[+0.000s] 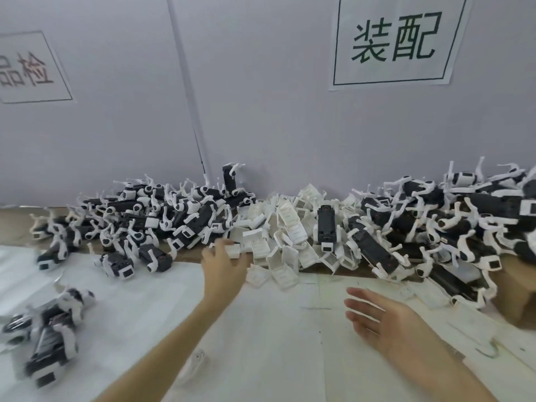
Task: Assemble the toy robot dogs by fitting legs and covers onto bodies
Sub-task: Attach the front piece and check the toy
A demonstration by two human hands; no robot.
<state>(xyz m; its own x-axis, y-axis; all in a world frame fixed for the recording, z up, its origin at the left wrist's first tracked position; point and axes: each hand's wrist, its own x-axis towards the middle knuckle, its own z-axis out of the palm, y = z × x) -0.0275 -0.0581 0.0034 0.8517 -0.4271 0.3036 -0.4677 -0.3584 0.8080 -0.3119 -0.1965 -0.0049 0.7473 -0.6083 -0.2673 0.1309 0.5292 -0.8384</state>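
Observation:
A heap of white covers (285,237) lies at the middle back of the table. My left hand (222,264) reaches to its left edge, and its fingers curl round a white cover (234,249). My right hand (377,317) hovers open above the white table sheet (275,329), fingers straight and holding nothing. One black body (326,226) lies on top of the covers. Black-and-white dog bodies with white legs are piled on the left (150,219) and on the right (441,224).
Two toy dogs (52,332) lie blurred at the lower left. A small white part (197,358) rests on the sheet beside my left forearm. A brown cardboard box (520,288) stands at the right edge. A grey wall (261,111) with paper signs closes the back.

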